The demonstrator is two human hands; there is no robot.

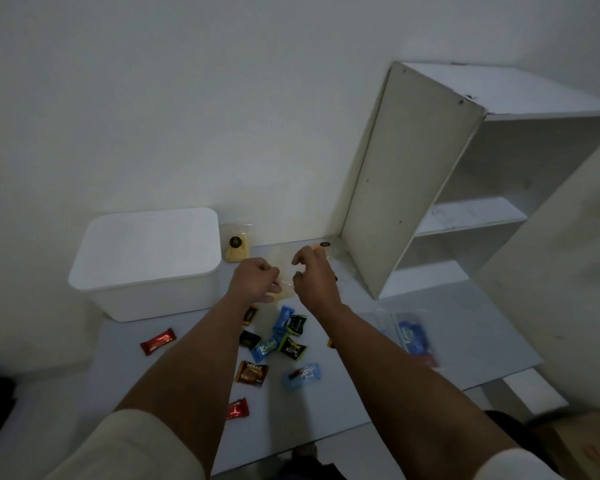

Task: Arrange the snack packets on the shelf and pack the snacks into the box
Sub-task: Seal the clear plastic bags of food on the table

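While both my left hand [257, 279] and right hand [311, 273] pinch the clear snack packet [284, 289] between them, the shelf [465, 216] stands far right, nearer my right.

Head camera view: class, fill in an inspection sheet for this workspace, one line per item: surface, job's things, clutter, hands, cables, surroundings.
Surface: pale board on the floor, dimly lit.
Job's things: white box at left, lid on; white shelf unit at right, its visible shelves bare; small wrapped snacks scattered across the board; clear packet of yellow snacks leaning beside the box.
Clutter: blurred blue packet in clear wrap at right.
Hands: left hand and right hand both pinch a clear packet between them.
Cables: nothing seen.
Surroundings: plain white wall; cardboard box at lower right.
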